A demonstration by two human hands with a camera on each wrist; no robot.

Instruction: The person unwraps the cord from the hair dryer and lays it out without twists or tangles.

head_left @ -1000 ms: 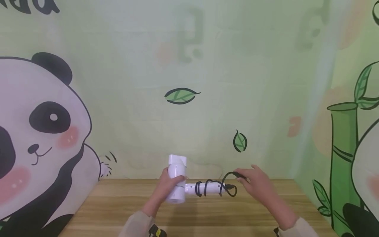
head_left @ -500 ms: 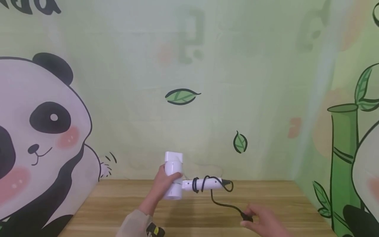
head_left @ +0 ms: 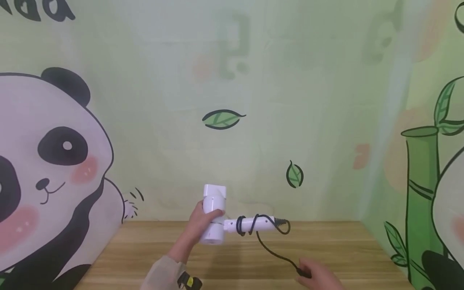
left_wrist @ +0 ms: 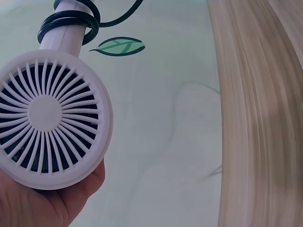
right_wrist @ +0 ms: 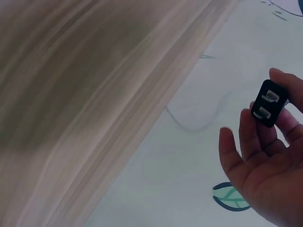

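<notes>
My left hand (head_left: 201,220) grips the barrel of a white hair dryer (head_left: 214,203), held above the table with its handle pointing right. In the left wrist view the dryer's round slatted grille (left_wrist: 46,113) faces the camera. A black cord (head_left: 270,250) winds around the handle, and its free end runs down to the right. There my right hand (head_left: 319,276) pinches the black two-prong plug (head_left: 303,274). The right wrist view shows the plug's flat prongs (right_wrist: 265,105) between thumb and fingers, the other fingers spread loosely. Most of the right palm is hidden in the head view.
Below the hands lies a wooden table (head_left: 145,249). A green backdrop (head_left: 163,153) stands behind it, printed with leaves, a panda (head_left: 61,181) at left and bamboo (head_left: 422,193) at right. A dark strap (head_left: 190,281) sits on the left wrist.
My right hand has brought the plug down toward the table's front, drawing a length of cord off the handle. The dryer and left hand have shifted slightly up and to the left.
</notes>
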